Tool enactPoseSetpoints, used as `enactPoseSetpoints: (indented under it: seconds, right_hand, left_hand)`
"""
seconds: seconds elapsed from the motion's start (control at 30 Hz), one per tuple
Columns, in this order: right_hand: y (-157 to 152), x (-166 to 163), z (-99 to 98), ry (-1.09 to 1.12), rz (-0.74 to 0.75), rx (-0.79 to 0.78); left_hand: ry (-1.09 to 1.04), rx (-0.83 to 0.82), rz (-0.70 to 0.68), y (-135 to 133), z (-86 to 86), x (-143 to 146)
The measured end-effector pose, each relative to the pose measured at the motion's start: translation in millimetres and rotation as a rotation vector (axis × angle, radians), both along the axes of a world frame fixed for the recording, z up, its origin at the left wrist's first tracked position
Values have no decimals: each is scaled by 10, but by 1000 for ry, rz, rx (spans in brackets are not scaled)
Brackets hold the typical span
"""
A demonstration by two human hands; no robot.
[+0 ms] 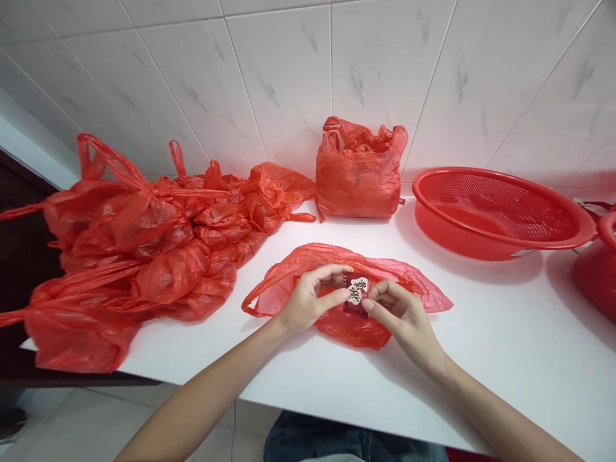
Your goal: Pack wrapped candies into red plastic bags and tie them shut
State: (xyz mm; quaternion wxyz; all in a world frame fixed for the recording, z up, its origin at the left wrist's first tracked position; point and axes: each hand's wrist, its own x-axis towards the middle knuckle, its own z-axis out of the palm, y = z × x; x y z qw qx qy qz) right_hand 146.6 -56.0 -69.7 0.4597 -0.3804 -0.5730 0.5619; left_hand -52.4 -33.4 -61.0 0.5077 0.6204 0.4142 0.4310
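A small dark red packet with white characters (356, 292) is pinched between both hands above a flattened red plastic bag (409, 282) on the white counter (481, 359). My left hand (308, 301) grips the packet's left side with thumb and fingers. From the right, my right hand (399, 314) pinches its lower right edge. The bag lies open and limp under both hands, its handle loop at the left.
A heap of filled, tied red plastic bags (144, 244) covers the counter's left part. One stuffed red bag (359, 170) stands against the tiled wall. A red colander basin (495, 212) sits at the right, another red container (599, 269) at the far right edge.
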Motion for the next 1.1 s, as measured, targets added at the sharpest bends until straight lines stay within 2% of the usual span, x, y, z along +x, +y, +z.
enactPoseSetpoints:
  seconds: [0.17, 0.37, 0.47, 0.67, 0.8, 1.1]
  right_hand:
    - [-9, -23, -15, 27, 42, -3]
    - [16, -8, 35, 76, -20, -21]
    - [25, 6, 53, 102, -5, -31]
    - [44, 53, 51, 18, -3, -4]
    - [42, 74, 44, 9, 32, -25]
    - [33, 75, 28, 101, 108, -98]
  left_hand:
    - [66, 23, -132, -30, 62, 8]
    - [72, 29, -179, -35, 45, 20]
    - [64, 33, -171, -18, 22, 27]
    - [-13, -28, -165, 5, 35, 17]
    - [14, -6, -164, 4, 38, 2]
    - [21, 4, -275, 8, -8, -32]
